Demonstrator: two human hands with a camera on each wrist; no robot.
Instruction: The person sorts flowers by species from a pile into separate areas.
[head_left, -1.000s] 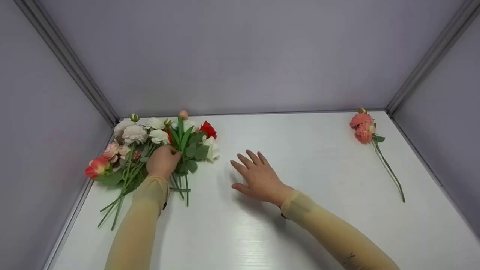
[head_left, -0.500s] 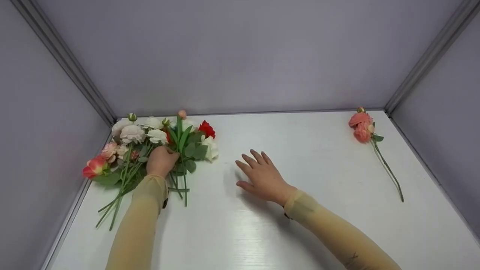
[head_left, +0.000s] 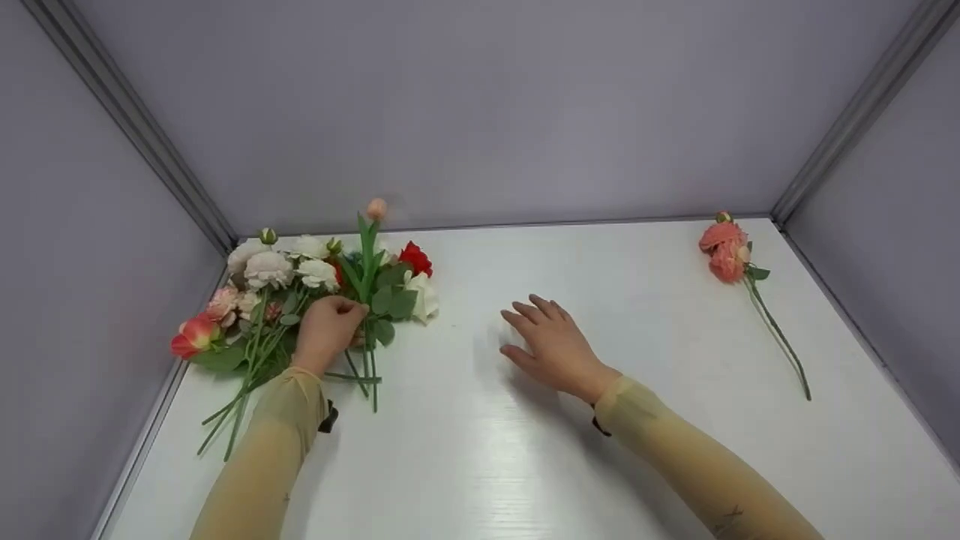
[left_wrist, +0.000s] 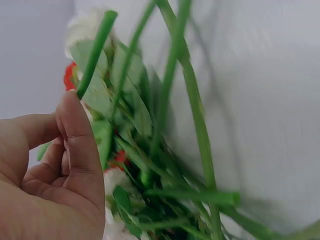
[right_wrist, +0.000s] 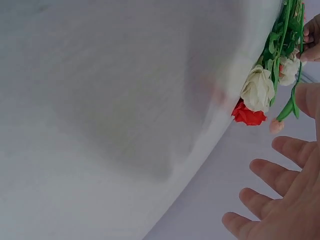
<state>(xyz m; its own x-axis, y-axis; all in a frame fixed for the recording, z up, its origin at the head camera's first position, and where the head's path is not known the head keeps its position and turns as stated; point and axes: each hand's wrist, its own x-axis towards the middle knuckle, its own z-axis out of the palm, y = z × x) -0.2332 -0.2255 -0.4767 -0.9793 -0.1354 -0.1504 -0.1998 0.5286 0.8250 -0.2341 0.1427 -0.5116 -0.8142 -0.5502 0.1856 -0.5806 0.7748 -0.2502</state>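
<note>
Head view: a heap of flowers [head_left: 270, 268] lies at the left, by the table's left and back edges. The left hand [head_left: 328, 330], reaching forward over it, pinches a peach tulip [head_left: 367, 259] by its stem between thumb and finger. White table [head_left: 450, 435] stretches to the right hand [head_left: 559, 349], fingers spread apart above it, and on to a pink flower [head_left: 726, 251] near the back right corner. The right sleeve [head_left: 675, 450] bears a small X-like mark.
</note>
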